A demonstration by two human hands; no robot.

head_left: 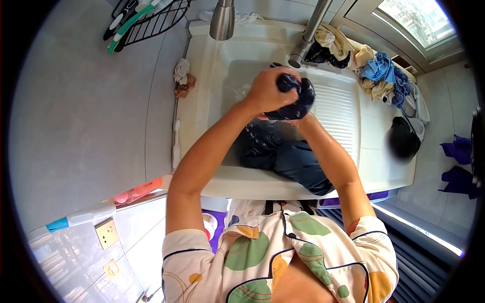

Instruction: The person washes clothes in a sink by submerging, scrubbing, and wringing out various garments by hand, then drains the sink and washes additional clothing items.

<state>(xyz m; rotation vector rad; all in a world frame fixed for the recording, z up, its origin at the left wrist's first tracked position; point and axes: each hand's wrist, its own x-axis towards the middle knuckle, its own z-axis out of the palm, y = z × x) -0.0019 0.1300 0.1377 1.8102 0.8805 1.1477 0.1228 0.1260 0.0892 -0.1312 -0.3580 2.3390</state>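
Both the left hand and right hand clench dark, wet cloth bunched between them.

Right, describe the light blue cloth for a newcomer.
Find the white sink, then the window by its far right corner. Below that, cloths line the rim. The light blue cloth sits between cream cloth and a darker blue one: it's the paler blue.
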